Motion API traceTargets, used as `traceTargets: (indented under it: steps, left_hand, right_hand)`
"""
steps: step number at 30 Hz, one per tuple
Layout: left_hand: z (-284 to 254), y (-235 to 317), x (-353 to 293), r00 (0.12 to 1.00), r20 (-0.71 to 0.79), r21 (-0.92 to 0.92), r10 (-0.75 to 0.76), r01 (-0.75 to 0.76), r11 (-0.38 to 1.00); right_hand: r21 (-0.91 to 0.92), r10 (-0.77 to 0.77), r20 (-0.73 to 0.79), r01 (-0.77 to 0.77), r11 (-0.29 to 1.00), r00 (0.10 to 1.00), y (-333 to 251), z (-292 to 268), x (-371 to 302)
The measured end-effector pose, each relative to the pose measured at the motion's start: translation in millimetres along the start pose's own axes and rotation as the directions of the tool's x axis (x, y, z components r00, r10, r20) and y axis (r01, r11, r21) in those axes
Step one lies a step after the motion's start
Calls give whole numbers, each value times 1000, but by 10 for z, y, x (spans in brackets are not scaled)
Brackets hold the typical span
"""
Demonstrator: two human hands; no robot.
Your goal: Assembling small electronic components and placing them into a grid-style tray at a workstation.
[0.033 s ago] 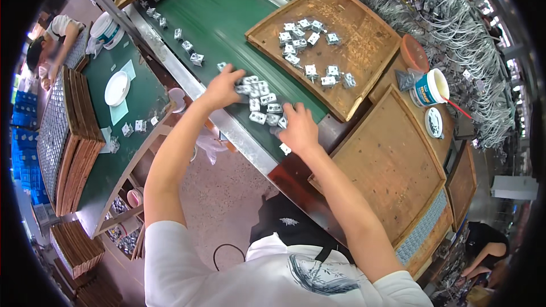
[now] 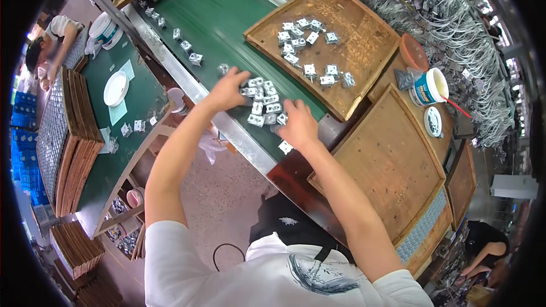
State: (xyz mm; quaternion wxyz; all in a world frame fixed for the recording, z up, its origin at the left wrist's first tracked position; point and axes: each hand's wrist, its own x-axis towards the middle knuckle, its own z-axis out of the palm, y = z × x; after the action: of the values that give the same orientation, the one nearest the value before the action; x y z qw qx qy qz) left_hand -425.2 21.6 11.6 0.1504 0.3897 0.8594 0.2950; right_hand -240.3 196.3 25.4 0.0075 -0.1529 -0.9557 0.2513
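Observation:
A tight cluster of small silver-and-white metal-cased parts (image 2: pixel 263 101) rests on the green conveyor belt (image 2: pixel 227 11) in front of me. My left hand (image 2: pixel 230 90) is at the cluster's left end, its fingers bent round the outer parts. From the opposite end my right hand (image 2: pixel 300 125) closes thumb and fingers about the parts there. The fingertips are partly hidden. One loose part (image 2: pixel 285 146) lies beside my right thumb, and another (image 2: pixel 223 69) sits just beyond my left fingers. More parts (image 2: pixel 186 46) trail in a line up the belt's left side.
Right of the belt, a wooden tray (image 2: pixel 364 23) carries scattered parts; a second tray (image 2: pixel 387 165) lies nearer. Beside them stand a white-and-blue bucket (image 2: pixel 430 87) and bundled grey cables (image 2: pixel 449 40). Stacked trays (image 2: pixel 74 142) and a co-worker (image 2: pixel 60 40) are at the left.
My left hand has shifted slightly to the right and down against the cluster. My right hand stays nearly in place.

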Motion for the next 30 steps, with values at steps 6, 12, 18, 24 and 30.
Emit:
traceTargets:
  steps: [6,12,18,24,30]
  left_hand:
    - [483,617,55,962,-86,-483,-258,186,855]
    - [693,1465,39,949,-258,-544,-183,14,839]
    - [1536,2762,303,973,-219,-515,70,-176,839]
    - [2259,3645,694,945,161,-575,284,-144,805]
    - [1510,2864,470,774,-437,-143,458,-563,814]
  right_hand:
    - [199,149,-134,-121,972,980,342,-156,63]
    - [268,129,-338,-36,963,932,494,-853,-395]
    - [635,449,-364,-135,760,816,1425,-1430,-1384]
    - [652,619,-398,-266,710,677,2518,-1725,-1891]
    - [278,621,-520,-571,772,587,3075,-1855,-2243]
